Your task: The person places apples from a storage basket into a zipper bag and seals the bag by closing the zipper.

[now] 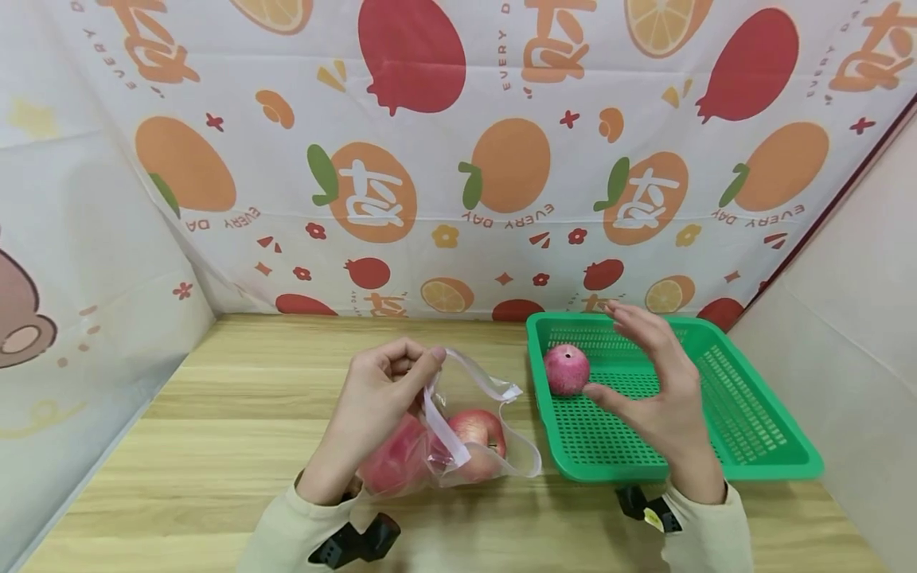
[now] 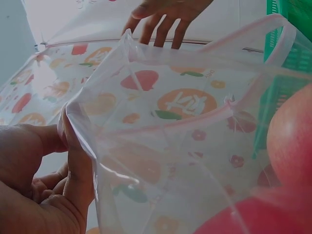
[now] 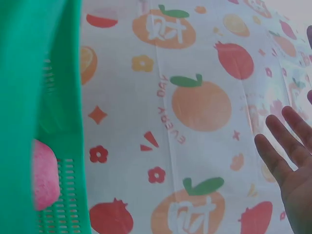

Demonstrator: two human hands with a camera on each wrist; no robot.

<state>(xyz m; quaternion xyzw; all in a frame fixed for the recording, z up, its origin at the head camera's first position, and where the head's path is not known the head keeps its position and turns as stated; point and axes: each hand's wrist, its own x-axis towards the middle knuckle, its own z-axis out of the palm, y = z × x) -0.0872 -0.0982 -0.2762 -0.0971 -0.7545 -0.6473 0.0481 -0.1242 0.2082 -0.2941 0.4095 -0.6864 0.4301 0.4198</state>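
Fingers point(image 1: 403, 348) of the left hand point(image 1: 380, 402) pinch the bag point(image 1: 446, 434), apples point(image 1: 478, 428) inside at the grip's six o'clock. At three o'clock, the right hand point(image 1: 672, 398) has its fingers apart over a basket point(image 1: 609, 469), one apple point(image 1: 567, 370) at its ten o'clock.

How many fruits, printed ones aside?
3 visible: one pink fruit in the green basket, a red apple and a reddish fruit in the clear bag; more may be hidden there.

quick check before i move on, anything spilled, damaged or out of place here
Nothing stands out: red fruit lies inside the clear bag pinched by the left hand, and one pink fruit sits in the green basket.
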